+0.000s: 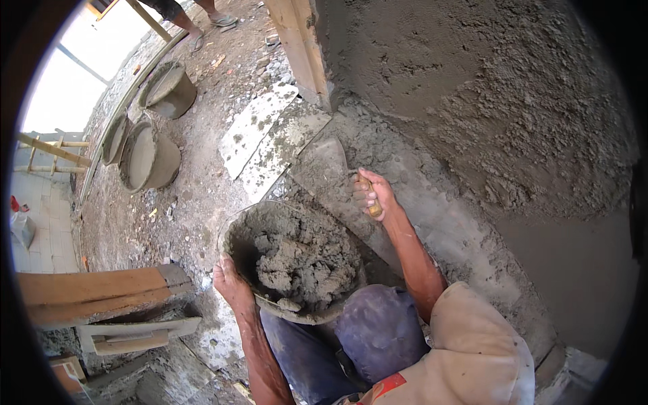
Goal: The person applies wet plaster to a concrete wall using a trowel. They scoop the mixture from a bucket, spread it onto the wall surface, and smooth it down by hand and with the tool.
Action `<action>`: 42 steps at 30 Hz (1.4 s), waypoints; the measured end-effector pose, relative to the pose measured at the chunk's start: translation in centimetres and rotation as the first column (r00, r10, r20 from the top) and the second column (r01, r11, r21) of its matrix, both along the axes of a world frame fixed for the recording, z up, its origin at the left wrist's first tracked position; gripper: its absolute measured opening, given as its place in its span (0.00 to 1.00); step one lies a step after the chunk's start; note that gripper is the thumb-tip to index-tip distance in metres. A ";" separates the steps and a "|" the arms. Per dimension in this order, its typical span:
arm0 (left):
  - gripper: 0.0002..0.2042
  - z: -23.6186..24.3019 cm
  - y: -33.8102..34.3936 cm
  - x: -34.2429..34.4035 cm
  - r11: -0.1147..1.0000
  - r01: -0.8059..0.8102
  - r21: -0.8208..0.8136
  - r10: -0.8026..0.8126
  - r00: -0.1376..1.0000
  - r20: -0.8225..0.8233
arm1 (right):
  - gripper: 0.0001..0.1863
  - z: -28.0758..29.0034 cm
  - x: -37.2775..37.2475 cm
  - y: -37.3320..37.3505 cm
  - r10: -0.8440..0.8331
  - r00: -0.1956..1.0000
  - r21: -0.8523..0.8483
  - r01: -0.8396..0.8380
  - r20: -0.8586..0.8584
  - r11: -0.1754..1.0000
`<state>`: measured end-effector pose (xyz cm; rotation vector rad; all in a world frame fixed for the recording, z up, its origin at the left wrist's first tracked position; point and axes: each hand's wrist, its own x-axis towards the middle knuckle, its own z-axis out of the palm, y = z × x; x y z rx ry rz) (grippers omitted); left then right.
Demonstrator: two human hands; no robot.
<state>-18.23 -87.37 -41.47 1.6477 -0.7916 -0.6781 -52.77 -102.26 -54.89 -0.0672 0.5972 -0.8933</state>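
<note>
In the right fingers (pixel 363 196), clamped tight, sat a yellow-handled grey metal trowel (pixel 324 162); the left fingers (pixel 224 268) gripped a round grey bucket (pixel 314 318) of lumpy grey mortar (pixel 307 260)!

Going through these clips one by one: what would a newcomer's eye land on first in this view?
Probably the wide bucket heaped with lumpy grey mortar, just below the picture's middle, its left rim held by the left grip. Next comes the trowel above it, its yellowish handle in the right grip. The rough grey wall filling the upper right also stands out.
</note>
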 end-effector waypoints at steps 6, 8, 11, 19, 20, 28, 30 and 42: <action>0.12 -0.5 0.2 0.0 0.999 -0.021 -0.047 0.017 0.997 -0.076 | 0.15 3.4 -0.8 6.5 0.404 0.522 0.024 -0.590 -0.751 0.807; 0.12 -0.5 0.1 -0.4 0.999 -0.021 -0.037 0.018 0.997 -0.077 | 0.17 2.4 -3.3 5.0 0.337 0.547 0.018 -0.505 -0.766 0.863; 0.12 0.1 -0.1 -1.2 1.000 -0.016 -0.023 0.014 0.998 -0.057 | 0.17 2.1 -5.1 -0.1 0.227 0.530 -0.009 -0.406 -0.817 0.914; 0.14 -0.9 0.0 0.2 1.000 0.017 -0.014 -0.018 1.000 -0.002 | 0.17 1.4 -2.5 -5.6 -0.066 0.521 -0.148 -0.117 -0.851 0.982; 0.13 -0.9 0.1 0.4 1.000 0.017 -0.009 -0.017 0.999 -0.027 | 0.17 1.4 -2.7 -6.2 -0.062 0.514 -0.138 -0.112 -0.856 0.984; 0.13 -1.6 -0.4 -0.1 1.000 0.011 -0.024 -0.011 1.000 0.009 | 0.22 2.7 -5.5 -7.9 -0.092 0.167 -0.130 -0.233 -0.982 0.964; 0.14 -1.8 -0.2 0.4 0.999 0.016 -0.039 -0.014 0.999 0.043 | 0.23 4.3 -5.0 -6.5 -0.101 0.059 -0.114 -0.302 -0.993 0.946; 0.12 0.5 -1.1 -1.5 0.999 -0.002 0.032 0.002 1.000 0.009 | 0.21 11.4 -0.1 5.9 -0.778 -0.089 -0.189 -0.947 -0.622 0.259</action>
